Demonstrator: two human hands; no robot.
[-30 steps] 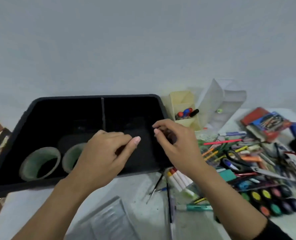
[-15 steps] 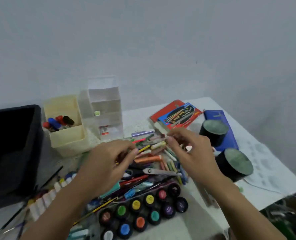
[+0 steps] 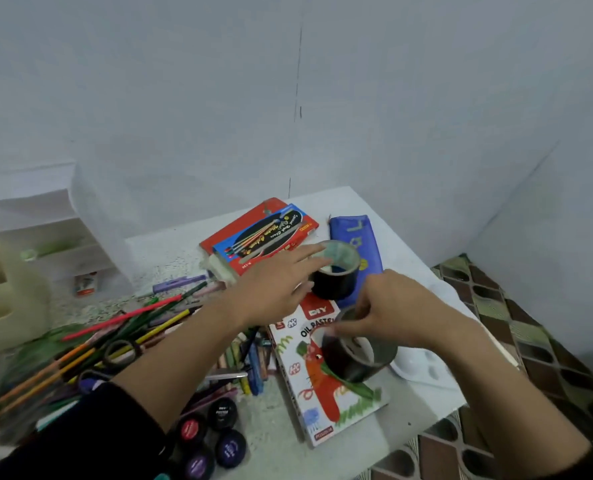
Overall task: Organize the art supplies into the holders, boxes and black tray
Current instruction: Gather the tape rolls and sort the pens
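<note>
The left hand is reaching with straight, spread fingers toward the far tape roll and is holding nothing. Its fingertips are overlapping the roll's near rim; contact cannot be confirmed. This roll is standing upright near the worktop's far right corner, partly on the blue pencil case, which it is partly hiding.

The right hand is gripping the near tape roll, with fingers curled over its upper rim. Motion blur is smearing the fingertips, so the exact hold is unclear. The roll is tilting above the oil pastel box near the right edge; whether it is resting or lifted cannot be told.

The red brush box is lying by the far edge, just beside the pencil case. The white palette is lying at the right edge, half covered by the right forearm. Loose pencils are lying piled left of centre. About 4 paint pots are showing at the near edge, partly under the left sleeve. The clear holder is standing at the far left, and the cream holder is being cut off by the frame.
</note>
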